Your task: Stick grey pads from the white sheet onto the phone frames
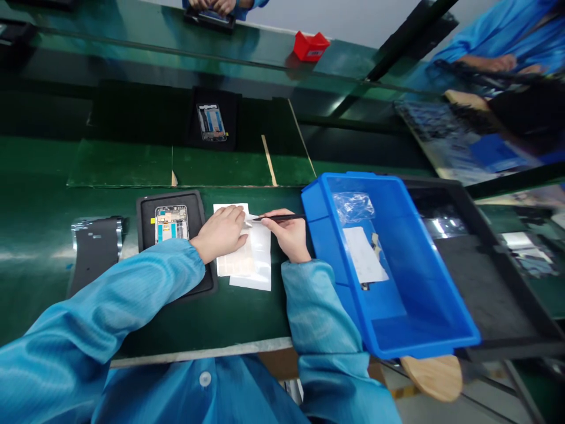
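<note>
My left hand (221, 232) lies with curled fingers pressed on white sheets of paper (251, 259) on the green bench. Its fingertips meet the tip of black tweezers (278, 218), which my right hand (288, 235) pinches and points leftward. Just left of my left hand a black tray (145, 206) holds a phone frame (171, 224) with its inner parts showing.
A blue plastic bin (419, 282) with a clear bag and paper scraps stands at my right, beside a black tray (494, 282). A dark strip (95, 247) lies far left. Another phone frame (212, 122) sits on the belt behind. A red box (311, 46) and other people's hands are farther off.
</note>
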Tool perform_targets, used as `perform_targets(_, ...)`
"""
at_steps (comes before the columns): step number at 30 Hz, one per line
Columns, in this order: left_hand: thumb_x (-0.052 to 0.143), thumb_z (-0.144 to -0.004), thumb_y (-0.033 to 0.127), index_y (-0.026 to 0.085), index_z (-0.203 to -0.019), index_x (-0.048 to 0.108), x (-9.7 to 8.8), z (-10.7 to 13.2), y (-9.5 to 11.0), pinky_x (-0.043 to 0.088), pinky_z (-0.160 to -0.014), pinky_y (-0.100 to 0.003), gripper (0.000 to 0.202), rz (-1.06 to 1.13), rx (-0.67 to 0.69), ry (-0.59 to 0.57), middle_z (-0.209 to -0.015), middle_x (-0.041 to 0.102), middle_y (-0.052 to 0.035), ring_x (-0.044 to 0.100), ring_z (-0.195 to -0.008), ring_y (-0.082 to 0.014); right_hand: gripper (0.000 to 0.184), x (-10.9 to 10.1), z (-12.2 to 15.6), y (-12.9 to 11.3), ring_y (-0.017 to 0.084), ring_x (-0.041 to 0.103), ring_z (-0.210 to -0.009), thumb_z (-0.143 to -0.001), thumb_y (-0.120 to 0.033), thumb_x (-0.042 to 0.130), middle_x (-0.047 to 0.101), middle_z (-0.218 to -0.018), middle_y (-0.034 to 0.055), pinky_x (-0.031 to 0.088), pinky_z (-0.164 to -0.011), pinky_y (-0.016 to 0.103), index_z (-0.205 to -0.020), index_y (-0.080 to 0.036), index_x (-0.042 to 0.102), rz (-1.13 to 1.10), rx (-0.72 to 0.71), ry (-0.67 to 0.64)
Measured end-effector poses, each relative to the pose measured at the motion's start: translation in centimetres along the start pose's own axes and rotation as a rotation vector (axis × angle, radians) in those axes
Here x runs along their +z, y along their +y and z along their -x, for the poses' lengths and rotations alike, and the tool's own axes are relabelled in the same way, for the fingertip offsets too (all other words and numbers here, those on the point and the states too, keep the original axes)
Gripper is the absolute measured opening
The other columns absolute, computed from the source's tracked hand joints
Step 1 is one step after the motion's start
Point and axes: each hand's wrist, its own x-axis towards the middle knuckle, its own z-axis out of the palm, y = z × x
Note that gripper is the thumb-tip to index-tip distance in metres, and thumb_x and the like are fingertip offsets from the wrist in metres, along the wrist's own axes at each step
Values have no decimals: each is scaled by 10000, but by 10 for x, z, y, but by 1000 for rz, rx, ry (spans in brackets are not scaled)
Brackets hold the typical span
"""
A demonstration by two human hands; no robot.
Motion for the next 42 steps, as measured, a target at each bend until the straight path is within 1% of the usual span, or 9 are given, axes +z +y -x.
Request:
perform_targets(4, 583, -874, 257, 30, -1430, 458, -30, 13, 1, 315, -1197, -490, 614, 68, 13, 118, -1530, 446, -217, 382, -1442, -348, 250, 8, 13, -22, 217, 737, -817, -722, -365, 889, 768, -863, 34, 592, -791, 360, -854, -224, 731, -11, 0, 36)
perform_targets(6, 569, -862, 213, 71, -1388, 515, -54, 32, -2, 373, -1148, -474, 547, 148, -17, 212, -1465, 523, -181, 457, -1370, -325, 241, 20, 23, -36, 225, 739, -824, -729, -368, 887, 768, -860, 35, 599, -797, 371, -855, -227, 738, -6, -14, 20)
perform_targets(9, 584, -868, 253, 154, -1179, 660, -84, 71, -13, 505, -901, -372, 335, 363, -199, 225, -1115, 702, -81, 629, -978, -230, 237, 48, 41, -57, 236, 739, -818, -727, -382, 894, 765, -843, 36, 611, -787, 382, -838, -232, 748, -12, -32, -17)
perform_targets(11, 612, -873, 337, 187, -1051, 705, -93, 99, -22, 488, -703, -298, 250, 562, -359, 165, -910, 706, -26, 588, -728, -162, 238, 71, 52, -70, 237, 741, -804, -728, -401, 894, 766, -830, 39, 619, -769, 377, -816, -233, 750, -39, -29, -64)
perform_targets(14, 652, -862, 466, 186, -960, 734, -94, 134, -33, 390, -548, -243, 308, 819, -542, 61, -743, 661, 3, 502, -585, -115, 243, 101, 65, -81, 235, 745, -805, -743, -417, 885, 770, -835, 47, 624, -777, 372, -810, -227, 751, -91, 7, -158)
perform_targets(20, 723, -790, 429, 153, -868, 753, -90, 169, -39, 421, -581, -224, 288, 1102, -640, 31, -741, 680, -28, 566, -640, -121, 239, 135, 82, -84, 226, 743, -826, -756, -417, 879, 764, -862, 46, 623, -799, 367, -845, -233, 755, -117, 38, -237)
perform_targets(27, 735, -752, 346, 142, -786, 756, -92, 178, -43, 371, -522, -206, 207, 1089, -677, 90, -604, 607, 5, 480, -547, -88, 247, 148, 89, -84, 234, 755, -865, -766, -411, 872, 769, -891, 36, 639, -825, 391, -885, -247, 730, -146, 77, -219)
perform_targets(34, 717, -767, 358, 142, -790, 749, -90, 179, -47, 416, -556, -211, 220, 1095, -656, 129, -651, 644, -8, 528, -578, -97, 211, 153, 93, -80, 206, 756, -853, -789, -365, 856, 772, -890, 28, 636, -787, 332, -900, -245, 723, -157, 120, -243)
perform_targets(42, 723, -782, 362, 140, -807, 757, -89, 179, -50, 421, -560, -215, 226, 1082, -641, 111, -668, 663, -17, 539, -584, -101, 274, 155, 93, -76, 198, 740, -730, -748, -419, 876, 767, -822, 33, 632, -678, 328, -859, -224, 719, -150, 173, -192)
